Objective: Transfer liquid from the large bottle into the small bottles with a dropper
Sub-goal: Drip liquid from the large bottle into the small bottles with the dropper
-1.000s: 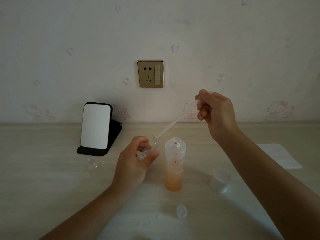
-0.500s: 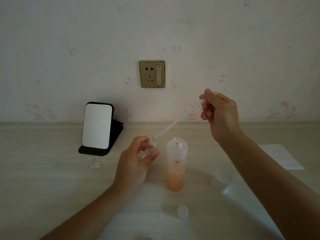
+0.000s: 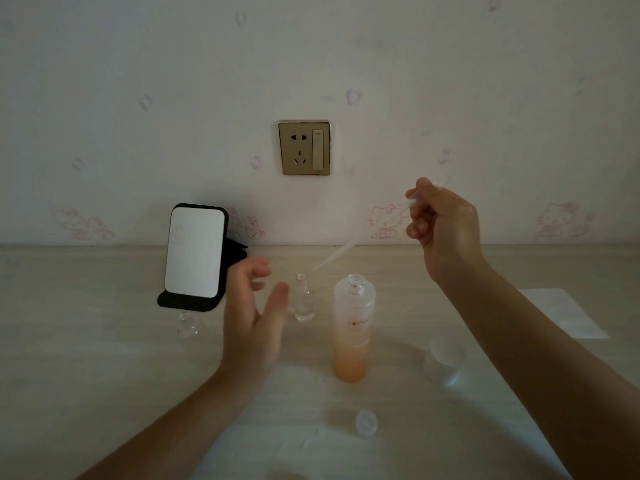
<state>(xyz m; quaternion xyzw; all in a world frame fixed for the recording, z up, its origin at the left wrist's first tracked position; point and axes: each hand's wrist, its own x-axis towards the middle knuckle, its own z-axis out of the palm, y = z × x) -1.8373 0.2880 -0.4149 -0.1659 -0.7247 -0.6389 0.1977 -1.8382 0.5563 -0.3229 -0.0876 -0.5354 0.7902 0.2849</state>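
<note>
Large bottle point(image 3: 354, 327) dead centre on the bench point(image 3: 104, 375): tall, frosted, upright, neck uncapped, peach-orange in the lower part, pale above, small red lettering mid-body. Just to its left, not touching, a small bottle point(image 3: 304, 301): clear glass, upright, mouth open, contents too faint to judge. Well off to the left, a second small bottle point(image 3: 187, 324), clear too, open-mouthed, standing alone. And up in the air, the dropper point(image 3: 346, 249): thin, translucent, slanted, bulb end pinched high in the right grip point(image 3: 446, 223), tip pointing down-left, hanging just above and a shade right of the nearer small bottle's mouth.
</note>
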